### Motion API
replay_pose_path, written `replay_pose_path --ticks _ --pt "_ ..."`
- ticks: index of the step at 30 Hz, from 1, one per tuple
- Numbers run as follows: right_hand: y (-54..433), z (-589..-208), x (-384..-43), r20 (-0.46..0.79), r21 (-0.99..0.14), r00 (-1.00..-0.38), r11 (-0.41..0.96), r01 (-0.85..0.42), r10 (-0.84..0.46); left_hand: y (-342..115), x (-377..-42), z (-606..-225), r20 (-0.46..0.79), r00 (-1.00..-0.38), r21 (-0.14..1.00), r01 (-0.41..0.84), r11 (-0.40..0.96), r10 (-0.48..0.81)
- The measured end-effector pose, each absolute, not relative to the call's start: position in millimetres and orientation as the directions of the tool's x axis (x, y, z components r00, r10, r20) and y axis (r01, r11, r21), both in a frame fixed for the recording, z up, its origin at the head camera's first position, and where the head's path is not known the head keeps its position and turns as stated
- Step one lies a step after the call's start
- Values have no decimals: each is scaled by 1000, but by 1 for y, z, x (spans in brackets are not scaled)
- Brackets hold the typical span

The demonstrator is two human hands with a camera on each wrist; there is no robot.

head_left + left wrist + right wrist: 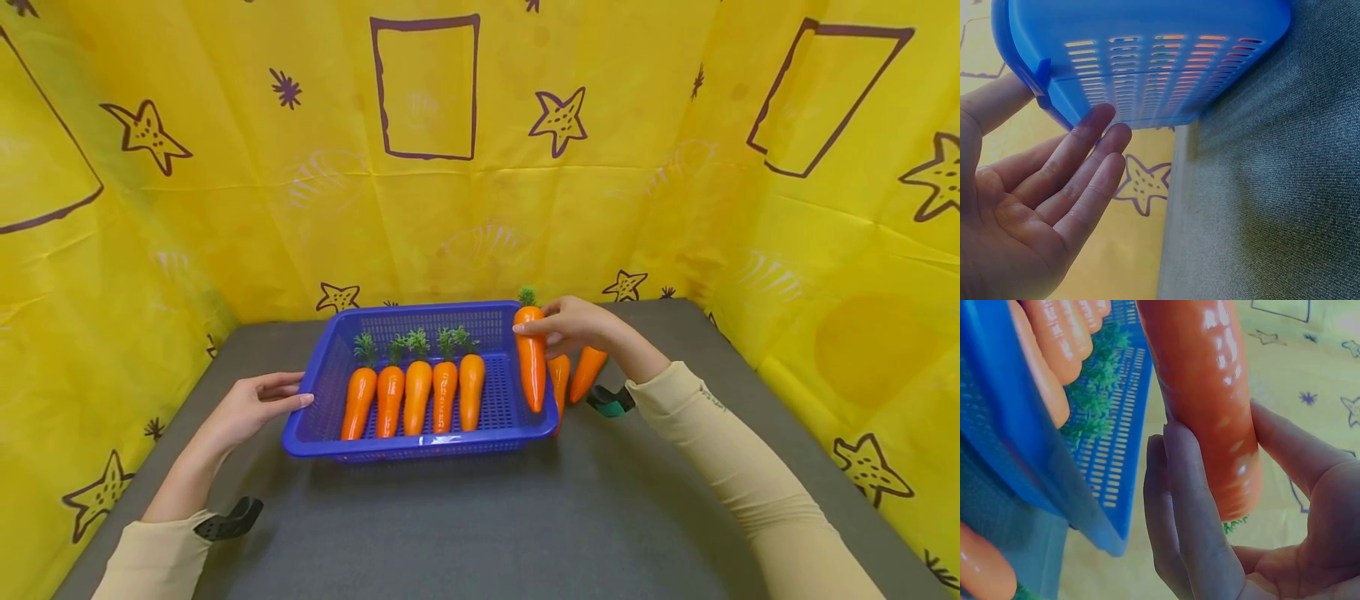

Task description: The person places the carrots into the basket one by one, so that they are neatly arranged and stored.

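Observation:
A blue plastic basket stands on the dark table, with several orange carrots with green tops in a row inside. My left hand grips its left rim, thumb over the edge. In the left wrist view the other fingers extend loosely beside the slotted outer wall. My right hand holds another carrot between thumb and fingers, top up and tip down, over the basket's right end. The right wrist view shows thumb and fingers on opposite sides of this carrot near its leafy end.
Two more carrots lie on the table right of the basket, one against its side and one beneath my right forearm. A yellow patterned cloth hangs around the back and sides of the grey table.

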State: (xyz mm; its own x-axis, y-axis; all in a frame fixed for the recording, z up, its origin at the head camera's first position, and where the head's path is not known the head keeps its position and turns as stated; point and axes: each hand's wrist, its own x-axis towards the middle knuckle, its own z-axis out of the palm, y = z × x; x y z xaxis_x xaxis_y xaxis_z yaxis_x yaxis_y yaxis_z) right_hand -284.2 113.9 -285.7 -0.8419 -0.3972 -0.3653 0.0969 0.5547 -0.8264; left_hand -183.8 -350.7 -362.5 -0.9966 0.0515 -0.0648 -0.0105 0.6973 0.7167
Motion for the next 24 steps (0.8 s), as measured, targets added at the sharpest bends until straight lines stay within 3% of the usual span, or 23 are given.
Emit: replay_pose_path --ticks 24 --pt "53 -297 -306 -444 -792 -789 598 123 -425 -349 -182 -362 -41 -998 711 7 703 51"
